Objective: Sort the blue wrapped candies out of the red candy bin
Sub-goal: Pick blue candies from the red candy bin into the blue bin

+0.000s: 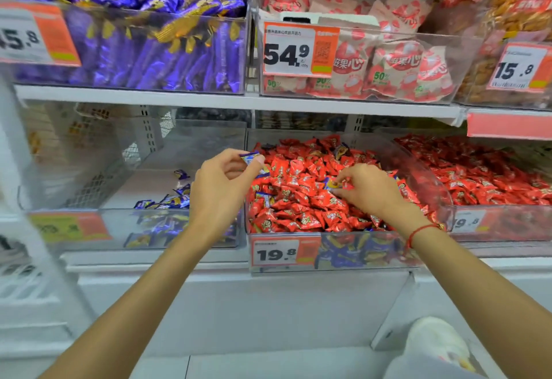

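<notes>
A clear bin on the lower shelf is heaped with red wrapped candies, with a few blue ones mixed in and more blue ones low behind its front wall. My left hand hovers over the bin's left edge and pinches a blue wrapped candy between thumb and fingers. My right hand reaches into the red pile, its fingertips closing on another blue candy. To the left stands a clear bin with a small heap of blue candies.
A second bin of red candies stands to the right. The upper shelf carries purple wrapped bars, pink strawberry packets and snack bags. Price tags hang on the bin fronts. A white shoe shows on the floor at the lower right.
</notes>
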`<act>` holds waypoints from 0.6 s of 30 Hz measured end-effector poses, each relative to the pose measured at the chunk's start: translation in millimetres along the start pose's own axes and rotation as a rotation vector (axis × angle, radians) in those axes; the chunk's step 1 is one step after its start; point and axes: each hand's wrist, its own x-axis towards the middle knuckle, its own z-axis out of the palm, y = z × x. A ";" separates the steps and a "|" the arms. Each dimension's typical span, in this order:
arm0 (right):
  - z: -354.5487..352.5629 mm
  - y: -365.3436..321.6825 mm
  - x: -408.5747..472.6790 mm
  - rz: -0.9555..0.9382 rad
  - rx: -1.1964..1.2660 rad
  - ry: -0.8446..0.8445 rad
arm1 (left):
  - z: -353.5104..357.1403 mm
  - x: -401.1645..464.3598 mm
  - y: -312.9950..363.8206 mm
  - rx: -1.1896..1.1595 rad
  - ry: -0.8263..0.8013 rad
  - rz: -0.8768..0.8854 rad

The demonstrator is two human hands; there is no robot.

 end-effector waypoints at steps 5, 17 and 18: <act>-13.9 -4.6 -16.6 0.039 0.196 0.274 | -14.0 -0.7 -13.2 0.040 0.010 -0.046; -7.3 -171.6 10.3 -0.389 0.533 0.100 | -80.2 34.1 -40.9 0.007 0.110 -0.299; -0.9 -182.7 19.1 -0.400 0.473 0.076 | -83.1 37.0 -43.6 0.047 0.117 -0.299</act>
